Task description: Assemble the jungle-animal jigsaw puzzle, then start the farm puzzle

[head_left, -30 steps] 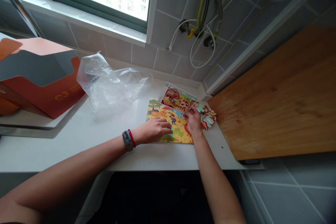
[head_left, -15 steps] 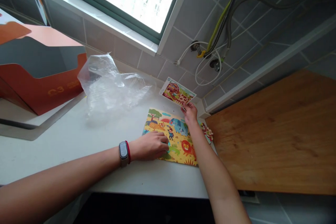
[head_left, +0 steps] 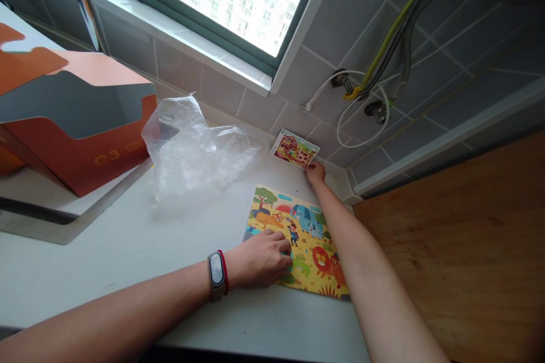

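A yellow jigsaw puzzle [head_left: 300, 269] with animals lies flat on the counter, showing a tree, a leopard, elephants and lions. My left hand [head_left: 264, 258] is on its left side, fingers curled and pressed together; the fingertips and anything under them are hidden. Farther back, my right hand [head_left: 315, 173] grips the lower right corner of a picture card [head_left: 294, 149] printed with a red barn and a cow. The card leans near the tiled wall. My right forearm passes over the puzzle's right edge and covers part of it.
A crumpled clear plastic bag [head_left: 191, 153] lies left of the puzzle. An orange open box [head_left: 106, 147] stands farther left, beside a chrome faucet [head_left: 83, 0]. Cables [head_left: 395, 34] and a white cord hang along the wall. A wooden panel [head_left: 460, 249] borders the right.
My right hand has moved the card back a little, away from the puzzle toward the wall. My left hand stays on the puzzle. The view has shifted slightly.
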Demonstrator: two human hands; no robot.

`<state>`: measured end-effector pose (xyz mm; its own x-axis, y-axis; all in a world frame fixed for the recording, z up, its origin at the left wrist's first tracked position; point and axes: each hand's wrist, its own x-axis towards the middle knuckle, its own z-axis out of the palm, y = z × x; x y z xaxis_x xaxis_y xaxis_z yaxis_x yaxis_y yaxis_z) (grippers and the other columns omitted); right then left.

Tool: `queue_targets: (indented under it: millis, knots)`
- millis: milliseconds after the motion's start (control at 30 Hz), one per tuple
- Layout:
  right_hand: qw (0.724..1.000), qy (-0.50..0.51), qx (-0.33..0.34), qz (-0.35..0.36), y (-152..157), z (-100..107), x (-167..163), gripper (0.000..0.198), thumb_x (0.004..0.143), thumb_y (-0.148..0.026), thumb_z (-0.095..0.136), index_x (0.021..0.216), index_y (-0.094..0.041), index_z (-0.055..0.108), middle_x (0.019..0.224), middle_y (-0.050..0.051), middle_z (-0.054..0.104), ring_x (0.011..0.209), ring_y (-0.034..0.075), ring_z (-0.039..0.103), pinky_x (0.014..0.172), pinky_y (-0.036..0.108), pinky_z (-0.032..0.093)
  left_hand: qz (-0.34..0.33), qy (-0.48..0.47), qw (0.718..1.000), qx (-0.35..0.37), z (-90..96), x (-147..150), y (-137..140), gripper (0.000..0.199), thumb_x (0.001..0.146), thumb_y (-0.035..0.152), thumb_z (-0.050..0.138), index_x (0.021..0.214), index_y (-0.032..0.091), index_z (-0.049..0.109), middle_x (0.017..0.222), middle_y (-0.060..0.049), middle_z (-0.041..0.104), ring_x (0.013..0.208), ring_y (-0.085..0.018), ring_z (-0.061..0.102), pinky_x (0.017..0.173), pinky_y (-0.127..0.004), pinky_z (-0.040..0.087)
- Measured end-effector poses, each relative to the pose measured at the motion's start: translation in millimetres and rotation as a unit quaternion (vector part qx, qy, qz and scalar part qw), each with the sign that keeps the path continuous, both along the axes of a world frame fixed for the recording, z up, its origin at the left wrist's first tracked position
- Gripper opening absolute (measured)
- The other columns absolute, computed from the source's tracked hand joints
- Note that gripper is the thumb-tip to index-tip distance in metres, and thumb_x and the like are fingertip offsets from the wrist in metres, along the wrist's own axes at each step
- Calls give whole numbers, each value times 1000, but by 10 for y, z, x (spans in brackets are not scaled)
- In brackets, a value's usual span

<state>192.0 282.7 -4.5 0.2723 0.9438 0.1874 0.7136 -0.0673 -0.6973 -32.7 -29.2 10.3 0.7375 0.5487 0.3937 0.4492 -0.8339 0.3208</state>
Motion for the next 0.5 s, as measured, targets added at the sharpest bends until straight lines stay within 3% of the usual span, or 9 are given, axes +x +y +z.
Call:
queue_targets:
  millis: [100, 233, 500]
  knots:
    - [999, -31, -20, -5, 118, 29, 2, 17, 72, -33, 79, 65, -23, 67, 75, 6, 76, 86, 27, 71, 80, 33, 53, -8, -25, 999, -19, -41, -10, 29, 9, 97, 31, 72, 97, 22, 70, 111, -6, 72, 101, -25, 65, 86, -39, 50]
    - [998, -47, -41, -5, 198, 39, 16, 22, 75, -36, 80, 63, -24, 66, 72, 5, 74, 86, 27, 71, 80, 34, 53, -17, -58, 997, -40, -88, -30, 60, 22, 93, 38, 77, 108, 23, 73, 125, -9, 70, 113, -29, 66, 98, -43, 52]
    - [998, 28, -44, 44, 138, 77, 77, 17, 78, -35, 79, 86, -21, 76, 75, 1, 75, 80, 20, 70, 75, 29, 54, -25, -67, 996, -52, -113, -33, 106, 28, 94, 42, 77, 112, 22, 75, 129, -11, 69, 119, -31, 65, 105, -44, 51]
